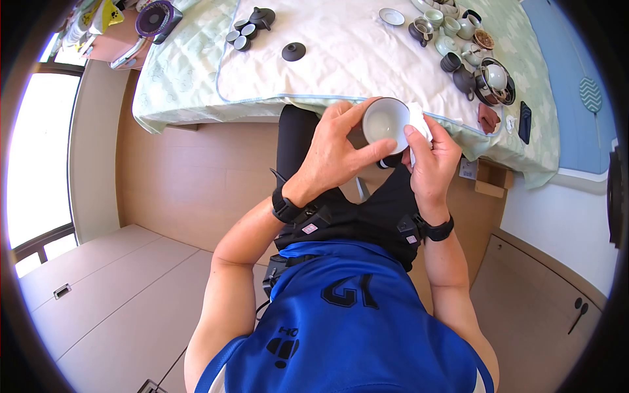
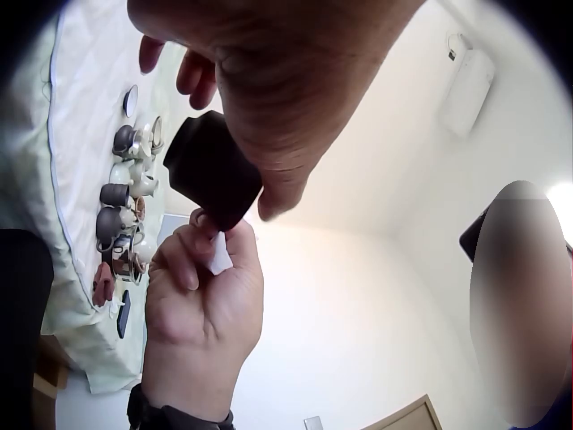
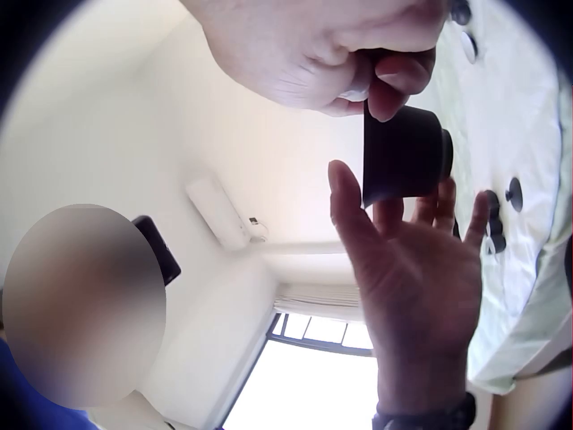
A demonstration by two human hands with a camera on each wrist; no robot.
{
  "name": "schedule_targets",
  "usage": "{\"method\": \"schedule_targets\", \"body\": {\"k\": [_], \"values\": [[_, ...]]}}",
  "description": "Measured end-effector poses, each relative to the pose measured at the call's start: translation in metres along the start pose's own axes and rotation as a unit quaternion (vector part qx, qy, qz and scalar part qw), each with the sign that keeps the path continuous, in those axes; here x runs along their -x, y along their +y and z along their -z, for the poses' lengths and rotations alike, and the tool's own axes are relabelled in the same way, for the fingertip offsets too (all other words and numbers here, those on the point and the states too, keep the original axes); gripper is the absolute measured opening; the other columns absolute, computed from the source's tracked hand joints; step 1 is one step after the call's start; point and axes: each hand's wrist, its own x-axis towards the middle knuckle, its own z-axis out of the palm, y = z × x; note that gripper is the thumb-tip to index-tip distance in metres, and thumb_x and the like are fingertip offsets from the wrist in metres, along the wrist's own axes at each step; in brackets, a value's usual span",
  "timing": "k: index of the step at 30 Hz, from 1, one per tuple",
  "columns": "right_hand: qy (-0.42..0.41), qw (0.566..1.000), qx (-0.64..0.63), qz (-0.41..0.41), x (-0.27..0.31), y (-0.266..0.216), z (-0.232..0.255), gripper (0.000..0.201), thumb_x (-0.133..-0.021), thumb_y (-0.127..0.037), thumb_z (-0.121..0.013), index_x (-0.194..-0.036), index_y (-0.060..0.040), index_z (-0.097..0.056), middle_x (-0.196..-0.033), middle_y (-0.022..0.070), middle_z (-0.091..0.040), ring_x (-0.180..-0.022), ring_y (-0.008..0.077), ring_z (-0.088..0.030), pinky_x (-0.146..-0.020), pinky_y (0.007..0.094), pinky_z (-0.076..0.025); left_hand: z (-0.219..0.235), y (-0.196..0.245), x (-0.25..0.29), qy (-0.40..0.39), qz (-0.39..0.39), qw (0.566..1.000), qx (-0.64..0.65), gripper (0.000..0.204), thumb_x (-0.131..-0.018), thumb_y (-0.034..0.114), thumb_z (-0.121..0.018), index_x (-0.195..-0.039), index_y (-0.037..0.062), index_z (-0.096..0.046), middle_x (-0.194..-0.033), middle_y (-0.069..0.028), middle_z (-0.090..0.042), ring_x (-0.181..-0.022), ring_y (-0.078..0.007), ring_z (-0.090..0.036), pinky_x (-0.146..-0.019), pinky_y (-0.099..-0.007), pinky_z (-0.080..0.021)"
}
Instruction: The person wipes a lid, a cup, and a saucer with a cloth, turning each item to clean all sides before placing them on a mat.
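Gripped a cup (image 1: 385, 123) in the left hand (image 1: 335, 147), and pinched a white cloth (image 1: 419, 123) at its right rim with the right hand (image 1: 435, 162).

Daylight glares white through the tall dark-framed window (image 1: 40, 150) on my left, washing out its panes. My head view is bright, bent by fisheye curvature, its corners black. In my left wrist view the dark cup (image 2: 213, 168) shows nearly as a silhouette. Smooth oval blurs cover part of both wrist views.
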Motion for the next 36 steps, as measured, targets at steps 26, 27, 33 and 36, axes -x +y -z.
{"method": "schedule_targets", "body": {"k": [26,27,33,36], "values": [[-0.313,0.851,0.251,0.338,-0.029,-0.027,0.05,0.041,-0.083,0.005,-0.078,-0.121,-0.0092,-0.078,-0.079,0.0085,-0.062,-0.071,0.0272,-0.063,-0.066,0.0375,-0.049,0.006,-0.016,-0.001,-0.246,0.152,0.845,0.449,0.093,-0.081,0.067,-0.08,-0.133,-0.0068,-0.06,-0.093,-0.0053,-0.069,-0.064,-0.0075,-0.06,-0.052,-0.0214,-0.048],[-0.305,0.86,0.244,0.33,-0.025,-0.024,0.049,0.041,-0.083,0.005,-0.077,-0.121,-0.0085,-0.078,-0.079,0.0087,-0.062,-0.071,0.0276,-0.063,-0.065,0.0378,-0.049,0.004,-0.015,0.0,-0.238,0.148,0.851,0.444,0.091,-0.081,0.065,-0.081,-0.133,-0.0067,-0.06,-0.093,-0.0054,-0.069,-0.064,-0.0074,-0.06,-0.053,-0.0213,-0.048],[-0.257,0.904,0.242,0.242,0.005,-0.007,0.036,0.034,-0.088,0.006,-0.069,-0.12,-0.0032,-0.074,-0.093,0.0172,-0.073,-0.083,0.035,-0.072,-0.074,0.0411,-0.056,-0.01,-0.021,0.0,-0.103,0.001,0.963,0.251,0.079,-0.078,0.044,-0.092,-0.131,-0.0046,-0.059,-0.104,-0.0097,-0.071,-0.091,-0.0222,-0.071,-0.079,-0.0365,-0.058],[-0.272,0.958,0.092,0.022,0.02,0.006,0.032,0.024,-0.098,-0.002,-0.068,-0.12,0.0004,-0.076,-0.084,0.01,-0.073,-0.073,0.0192,-0.07,-0.066,0.0314,-0.052,-0.009,-0.015,-0.001,-0.091,-0.073,0.991,0.067,0.083,-0.073,0.04,-0.097,-0.134,-0.0026,-0.058,-0.117,-0.017,-0.07,-0.108,-0.022,-0.068,-0.095,-0.0365,-0.055]]}}
